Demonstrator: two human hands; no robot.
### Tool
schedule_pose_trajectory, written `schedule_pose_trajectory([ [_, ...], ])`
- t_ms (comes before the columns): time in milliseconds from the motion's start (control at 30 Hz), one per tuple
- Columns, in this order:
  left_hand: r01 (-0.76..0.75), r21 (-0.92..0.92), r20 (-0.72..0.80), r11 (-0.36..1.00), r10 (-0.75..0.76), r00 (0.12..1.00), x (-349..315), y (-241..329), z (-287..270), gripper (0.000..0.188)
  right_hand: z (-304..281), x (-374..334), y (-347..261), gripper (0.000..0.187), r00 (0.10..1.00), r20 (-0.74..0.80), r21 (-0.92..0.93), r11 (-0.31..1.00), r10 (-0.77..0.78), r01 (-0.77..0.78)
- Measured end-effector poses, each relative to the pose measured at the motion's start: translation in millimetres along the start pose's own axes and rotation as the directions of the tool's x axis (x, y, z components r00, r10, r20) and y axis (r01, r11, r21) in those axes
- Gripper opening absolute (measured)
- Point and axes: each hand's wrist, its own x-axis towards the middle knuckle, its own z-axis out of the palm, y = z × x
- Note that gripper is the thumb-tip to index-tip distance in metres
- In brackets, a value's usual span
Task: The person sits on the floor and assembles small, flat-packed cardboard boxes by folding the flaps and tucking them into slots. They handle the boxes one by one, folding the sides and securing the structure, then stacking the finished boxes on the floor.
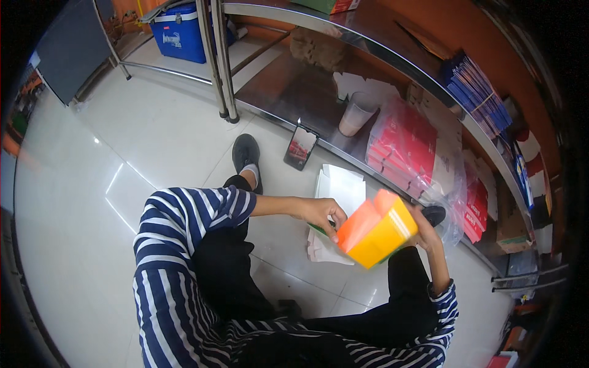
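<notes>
A yellow and orange cardboard box [381, 236] is tilted in the air above my lap, its orange inner walls facing up. My left hand [323, 214] pinches its left edge, fingers curled, with a strip of green showing just beneath them. At the box's right end, my right hand [424, 230] grips the side; the fingers are partly hidden behind it. Below the box, a white flat carton [341, 186] lies unfolded on the floor between my legs, partly covered by the box and my left hand.
A phone [300, 147] leans on the lower metal shelf [270, 98]. On that shelf stand a clear plastic cup [358, 113] and plastic-wrapped red flat cartons [405, 144]. Banded blue packets [478, 92] sit higher up. A blue cooler [179, 40] is at the far left.
</notes>
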Motion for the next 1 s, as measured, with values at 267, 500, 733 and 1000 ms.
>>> schedule_pose_trajectory([
  [267,-0.105,-0.636,-0.259,0.764,-0.083,0.962,-0.9,-38.9,-14.2,0.027,-19.7,-1.1,26.1,0.057,0.958,0.252,0.236,0.969,-0.137,0.077],
  [500,0.085,-0.465,-0.595,0.881,-0.383,0.706,8.9,-42.1,9.4,0.072,-6.3,21.2,20.5,0.034,0.987,-0.158,-0.022,0.999,-0.043,0.040],
  [733,0.269,0.308,-0.733,0.913,0.048,0.678,17.3,-18.6,16.2,0.099,36.5,21.3,7.6,0.023,0.993,-0.073,-0.781,0.625,-0.094,0.001],
  [1000,0.154,0.358,-0.285,0.921,-0.050,0.957,6.1,-34.9,-1.2,0.046,79.1,57.1,7.0,0.027,0.978,0.112,-0.599,0.797,0.178,-0.076],
])
